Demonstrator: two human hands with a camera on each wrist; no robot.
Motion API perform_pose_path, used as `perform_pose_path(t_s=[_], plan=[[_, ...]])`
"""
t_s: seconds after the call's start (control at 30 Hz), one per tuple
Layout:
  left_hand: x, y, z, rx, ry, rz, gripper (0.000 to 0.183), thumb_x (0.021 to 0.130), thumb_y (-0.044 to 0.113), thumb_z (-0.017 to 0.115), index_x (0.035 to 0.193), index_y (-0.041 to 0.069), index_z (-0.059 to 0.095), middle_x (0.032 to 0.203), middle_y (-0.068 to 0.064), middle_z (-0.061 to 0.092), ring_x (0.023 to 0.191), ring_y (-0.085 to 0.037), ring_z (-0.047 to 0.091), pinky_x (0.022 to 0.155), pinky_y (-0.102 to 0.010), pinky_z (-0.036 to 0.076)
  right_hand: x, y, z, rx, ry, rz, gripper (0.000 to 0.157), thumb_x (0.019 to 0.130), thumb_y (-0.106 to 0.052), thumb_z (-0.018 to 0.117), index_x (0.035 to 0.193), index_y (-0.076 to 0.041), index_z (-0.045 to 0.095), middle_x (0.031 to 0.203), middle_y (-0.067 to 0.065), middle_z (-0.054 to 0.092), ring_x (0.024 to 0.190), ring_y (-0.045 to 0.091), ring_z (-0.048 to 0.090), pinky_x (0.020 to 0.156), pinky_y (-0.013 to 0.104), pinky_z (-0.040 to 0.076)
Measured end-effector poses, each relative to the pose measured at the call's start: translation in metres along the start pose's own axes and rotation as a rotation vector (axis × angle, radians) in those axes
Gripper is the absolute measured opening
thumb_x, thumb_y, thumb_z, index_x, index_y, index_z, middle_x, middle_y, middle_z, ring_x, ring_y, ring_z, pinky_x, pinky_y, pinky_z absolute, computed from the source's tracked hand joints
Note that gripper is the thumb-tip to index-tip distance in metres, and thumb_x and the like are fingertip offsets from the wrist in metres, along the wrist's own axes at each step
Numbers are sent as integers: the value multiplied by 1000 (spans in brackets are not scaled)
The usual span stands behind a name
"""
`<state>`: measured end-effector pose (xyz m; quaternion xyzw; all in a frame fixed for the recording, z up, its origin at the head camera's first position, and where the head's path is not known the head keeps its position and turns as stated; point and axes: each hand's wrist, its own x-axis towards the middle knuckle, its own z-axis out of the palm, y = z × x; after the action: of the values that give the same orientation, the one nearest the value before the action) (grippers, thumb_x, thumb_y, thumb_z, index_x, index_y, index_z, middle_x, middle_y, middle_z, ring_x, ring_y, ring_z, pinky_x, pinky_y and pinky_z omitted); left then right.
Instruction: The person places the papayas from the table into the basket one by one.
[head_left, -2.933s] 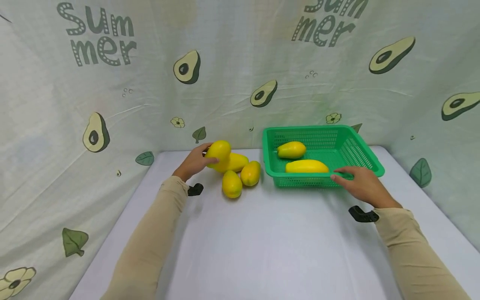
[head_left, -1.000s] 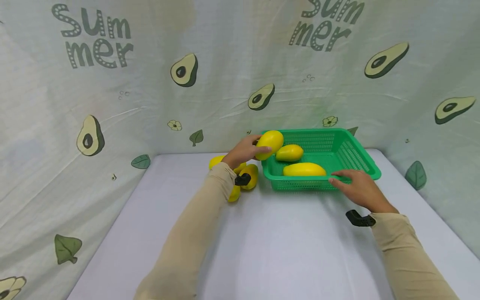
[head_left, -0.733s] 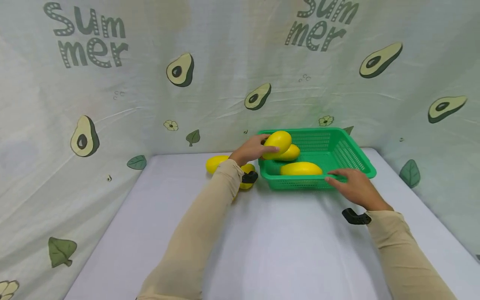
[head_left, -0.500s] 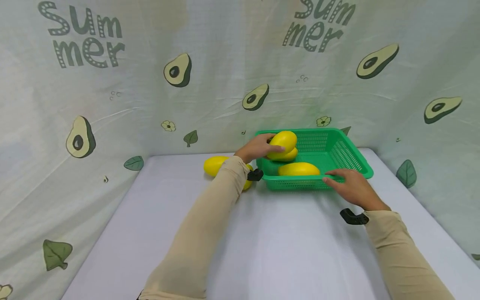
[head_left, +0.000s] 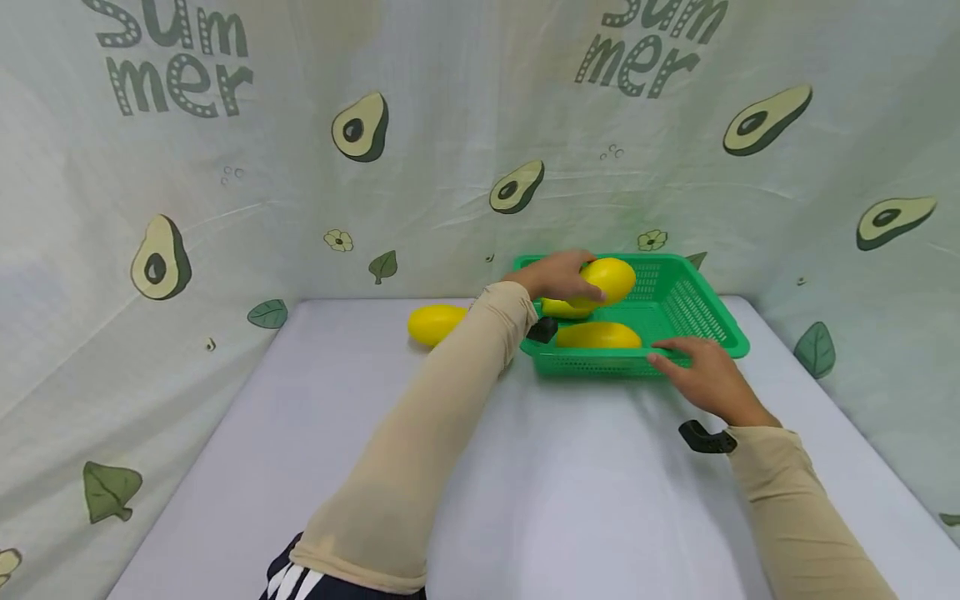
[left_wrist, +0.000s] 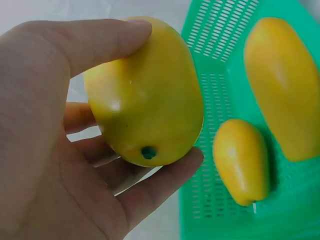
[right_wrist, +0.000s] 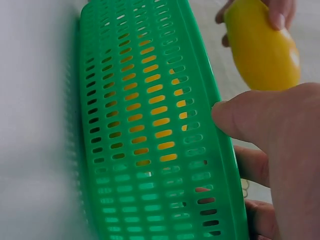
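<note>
My left hand point(head_left: 558, 277) holds a large yellow mango point(head_left: 612, 279) above the green plastic basket point(head_left: 600, 365). In the left wrist view, thumb and fingers curl round this mango point(left_wrist: 155, 100), whose dark stem end shows. Two other yellow fruits lie in the basket: a smaller one point(left_wrist: 242, 162) and a longer one point(head_left: 598, 336). My right hand point(head_left: 708, 379) grips the basket's near rim at its right part. The right wrist view has the thumb on the outer side of the rim and fingers on the other side.
Another yellow fruit point(head_left: 435, 324) lies on the white table point(head_left: 570, 475), left of the basket. My left sleeve point(head_left: 442, 417) hides the spot where more fruits lay. A printed cloth point(head_left: 442, 125) hangs behind the table.
My left hand has picked up the mango from the group at the left and carried it rightward over the basket. My right hand stays on the rim.
</note>
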<state>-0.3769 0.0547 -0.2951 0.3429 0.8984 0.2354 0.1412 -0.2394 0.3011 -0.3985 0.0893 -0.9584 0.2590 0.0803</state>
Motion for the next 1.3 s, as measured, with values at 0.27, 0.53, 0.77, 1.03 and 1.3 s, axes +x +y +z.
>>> perform_pose_path(t_s=[0.27, 0.53, 0.77, 1.03, 1.3], plan=[[6, 29, -8, 23, -2, 63, 71, 95, 41, 67, 154, 14, 38, 140, 1, 51, 109, -13, 54, 89, -25, 46, -1, 0, 0, 10, 8, -6, 52, 104, -42, 54, 131, 2, 63, 134, 28, 57, 128, 49, 42, 103, 69, 31], [22, 42, 0, 84, -51, 103, 72, 93, 37, 70, 154, 14, 39, 143, 2, 49, 109, -11, 52, 87, -22, 44, 2, 3, 0, 8, -11, 0, 54, 104, -44, 52, 132, 1, 62, 135, 28, 55, 131, 49, 41, 107, 70, 23], [34, 47, 13, 69, -79, 111, 73, 92, 37, 71, 154, 15, 40, 143, 2, 49, 108, -11, 52, 86, -22, 45, 1, 4, 2, 10, 6, -7, 52, 104, -42, 52, 131, 2, 62, 135, 29, 55, 132, 50, 39, 114, 68, 11], [40, 66, 21, 51, -55, 133, 73, 93, 45, 69, 154, 19, 39, 149, 3, 46, 131, -9, 46, 100, -22, 42, -3, 3, 1, 22, 12, -19, 51, 104, -39, 54, 129, 5, 62, 131, 29, 58, 127, 49, 44, 110, 71, 17], [34, 65, 12, 18, -47, 116, 64, 94, 44, 69, 148, 19, 47, 145, 1, 51, 129, -9, 48, 99, -23, 43, -1, 5, 0, 31, 16, -48, 48, 104, -37, 54, 127, 5, 63, 128, 29, 60, 125, 50, 45, 110, 70, 17]])
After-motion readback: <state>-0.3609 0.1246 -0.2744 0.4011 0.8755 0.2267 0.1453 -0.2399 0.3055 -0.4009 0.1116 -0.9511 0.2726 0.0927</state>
